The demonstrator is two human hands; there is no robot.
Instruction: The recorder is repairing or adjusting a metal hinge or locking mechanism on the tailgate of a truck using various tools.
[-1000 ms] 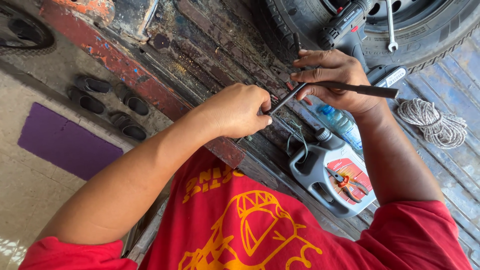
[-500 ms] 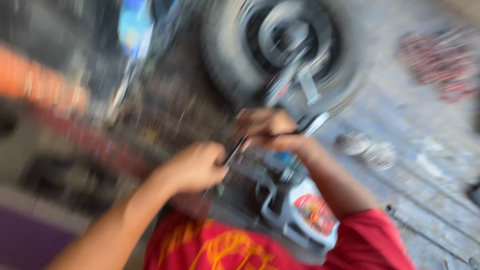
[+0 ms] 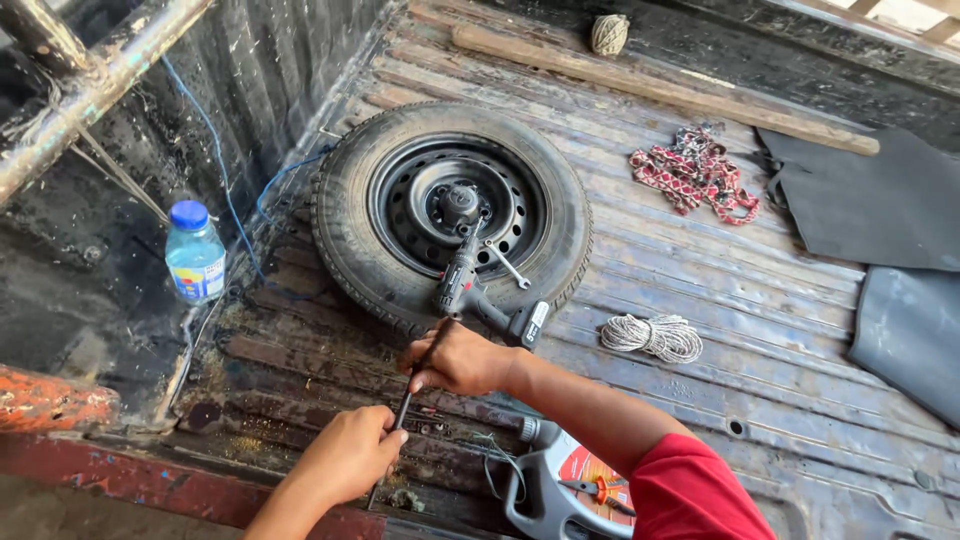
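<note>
Currently both hands grip one thin dark metal rod (image 3: 405, 412) over the rusty truck bed (image 3: 700, 290): left hand (image 3: 348, 462) closed on its lower end, right hand (image 3: 458, 358) wrapped round the upper part, fingers fully curled. Step judged: working the rod against the bed's near edge; next move needs steady two-handed pressure. Clear bottle (image 3: 195, 252), blue cap, yellow-blue label, stands left; grey jug (image 3: 560, 490), red label, lies near. Spare wheel (image 3: 450, 205) carries a drill (image 3: 470, 290).

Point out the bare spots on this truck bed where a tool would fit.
Free: the planks between the spare tyre, the red patterned rope and the white rope coil; also right of that coil, before the dark mats. Crowded: near edge, where both hands grip a dark rod by the grey jug.
</note>
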